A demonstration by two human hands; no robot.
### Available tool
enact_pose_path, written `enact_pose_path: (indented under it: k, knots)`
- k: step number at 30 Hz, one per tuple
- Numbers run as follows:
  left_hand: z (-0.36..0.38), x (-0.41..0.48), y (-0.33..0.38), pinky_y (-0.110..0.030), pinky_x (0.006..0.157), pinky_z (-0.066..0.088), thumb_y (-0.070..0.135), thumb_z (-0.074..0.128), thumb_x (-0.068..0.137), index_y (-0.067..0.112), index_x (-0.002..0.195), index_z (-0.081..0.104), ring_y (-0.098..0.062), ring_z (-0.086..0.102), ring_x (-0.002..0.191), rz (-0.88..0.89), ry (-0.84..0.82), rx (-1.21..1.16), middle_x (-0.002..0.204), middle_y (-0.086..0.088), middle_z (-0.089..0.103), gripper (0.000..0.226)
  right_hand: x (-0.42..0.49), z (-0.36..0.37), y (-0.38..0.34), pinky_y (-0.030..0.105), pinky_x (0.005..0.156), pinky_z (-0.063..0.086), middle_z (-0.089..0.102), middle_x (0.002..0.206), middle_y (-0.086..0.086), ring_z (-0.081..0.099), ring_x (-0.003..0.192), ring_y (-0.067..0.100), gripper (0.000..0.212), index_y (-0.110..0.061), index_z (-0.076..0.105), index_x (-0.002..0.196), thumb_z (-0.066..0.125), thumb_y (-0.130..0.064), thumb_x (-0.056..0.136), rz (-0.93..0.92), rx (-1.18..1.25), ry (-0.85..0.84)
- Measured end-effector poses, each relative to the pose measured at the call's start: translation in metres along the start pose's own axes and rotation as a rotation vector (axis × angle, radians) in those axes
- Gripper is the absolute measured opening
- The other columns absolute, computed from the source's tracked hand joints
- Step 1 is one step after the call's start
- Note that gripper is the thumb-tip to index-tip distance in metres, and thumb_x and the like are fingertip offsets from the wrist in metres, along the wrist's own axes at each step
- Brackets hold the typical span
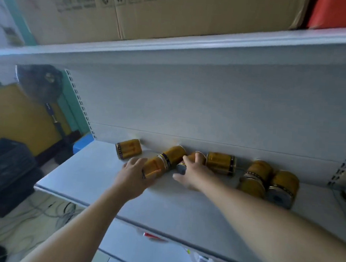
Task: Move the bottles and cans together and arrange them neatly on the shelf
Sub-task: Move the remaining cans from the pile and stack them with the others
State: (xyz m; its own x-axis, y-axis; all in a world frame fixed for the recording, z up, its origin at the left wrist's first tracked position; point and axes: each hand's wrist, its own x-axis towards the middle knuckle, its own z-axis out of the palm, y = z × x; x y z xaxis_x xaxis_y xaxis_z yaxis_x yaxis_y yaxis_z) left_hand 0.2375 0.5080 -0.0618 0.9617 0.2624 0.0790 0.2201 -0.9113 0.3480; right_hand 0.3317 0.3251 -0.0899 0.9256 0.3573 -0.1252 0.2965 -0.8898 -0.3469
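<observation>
Several yellow cans lie on their sides along the back of a grey shelf (183, 208). My left hand (134, 176) wraps around one can (154, 167) near the middle left. Just right of it, my right hand (195, 172) grips another can (183, 166), whose silver end faces me. Behind these two lies a third can (174, 154). One can (128, 148) lies alone at the far left. Another can (220, 163) rests right of my right hand. Three more cans (266, 181) are clustered at the right.
A cardboard box (155, 12) and a red item (337, 11) sit on the shelf above. A black fan (39, 84) and a black crate (5, 171) stand left of the shelving. Small items lie on the lower shelf (160, 251).
</observation>
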Motion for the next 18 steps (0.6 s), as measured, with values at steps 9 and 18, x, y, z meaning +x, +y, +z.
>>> enact_pose_path:
  k: [9, 18]
  knots:
    - [0.045, 0.063, -0.038, -0.036, 0.096, 0.037, 0.052, 0.070, 0.075, 0.017, 0.143, 0.034, -0.032, 0.045, 0.116, 0.174, -0.005, 0.015, 0.138, -0.008, 0.047, 0.085, -0.020, 0.043, -0.004, 0.036, 0.086, 0.046, 0.022, 0.157, -0.006, 0.056, 0.116, 0.027, 0.051, -0.023, 0.048, 0.129, 0.051, -0.056, 0.090, -0.041, 0.162, 0.351]
    - [0.049, 0.049, -0.070, -0.043, 0.083, 0.046, 0.029, 0.076, 0.074, 0.022, 0.131, 0.043, -0.029, 0.054, 0.099, 0.285, 0.044, -0.543, 0.115, -0.006, 0.058, 0.067, -0.052, 0.073, -0.059, 0.026, 0.075, 0.040, 0.062, 0.112, 0.006, 0.057, 0.104, 0.027, 0.060, -0.022, 0.053, 0.125, 0.073, -0.045, 0.073, 0.450, 0.577, 0.656]
